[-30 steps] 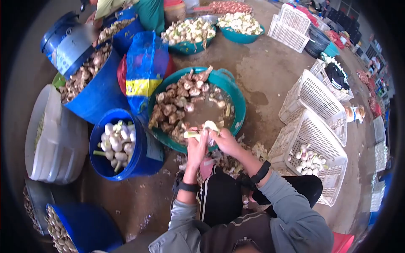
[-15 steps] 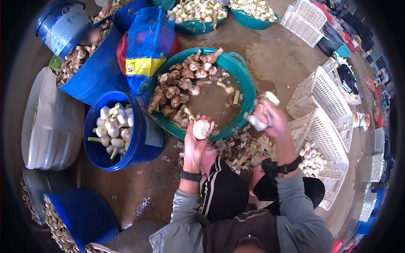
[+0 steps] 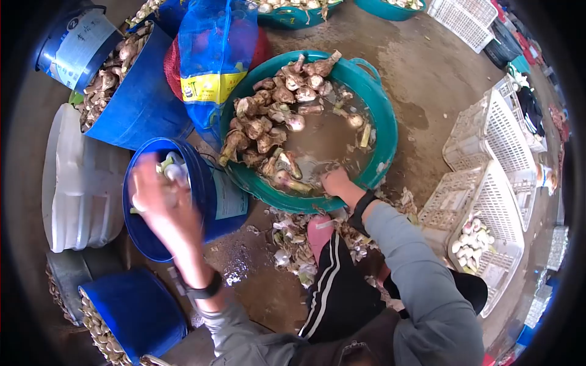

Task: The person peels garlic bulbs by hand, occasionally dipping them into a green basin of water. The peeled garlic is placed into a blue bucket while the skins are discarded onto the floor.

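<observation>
A "2" reads on the white label (image 3: 90,55) of the tilted blue pail (image 3: 73,64), with handwritten strokes below it; the lettering on the yellow band (image 3: 213,87) of the blue mesh bag (image 3: 223,43) is too small to read; the left hand (image 3: 160,192), badly blurred, is over the round plastic bucket (image 3: 210,222), partly hiding its smooth white bulbs (image 3: 175,171), and its grip cannot be told; the right hand (image 3: 337,181), fingers curled and tips hidden, dips into the green tub (image 3: 386,137), its hold also unclear; rough, brown-skinned garlic (image 3: 259,127) heaps beside it in murky water.
</observation>
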